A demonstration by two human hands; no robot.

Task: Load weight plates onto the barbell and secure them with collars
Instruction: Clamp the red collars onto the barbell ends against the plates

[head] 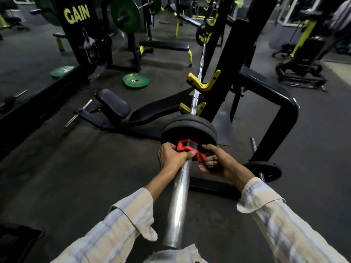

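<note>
A chrome barbell [178,202] runs away from me and rests in yellow rack hooks [204,83]. Two black weight plates [188,128] sit on its near sleeve. A red collar [187,147] is on the sleeve, right against the outer plate. My left hand [171,158] grips the collar's left side, thumb lying across the sleeve. My right hand [216,161] holds the collar's right side and its red lever, fingers curled under it. Another black plate [201,34] shows at the bar's far end.
The black rack frame [273,111] curves around on the right, with a small black plate [263,170] on a peg near its foot. A black bench [114,105] lies left of the bar. Green plates [135,80] lie on the dark floor further left.
</note>
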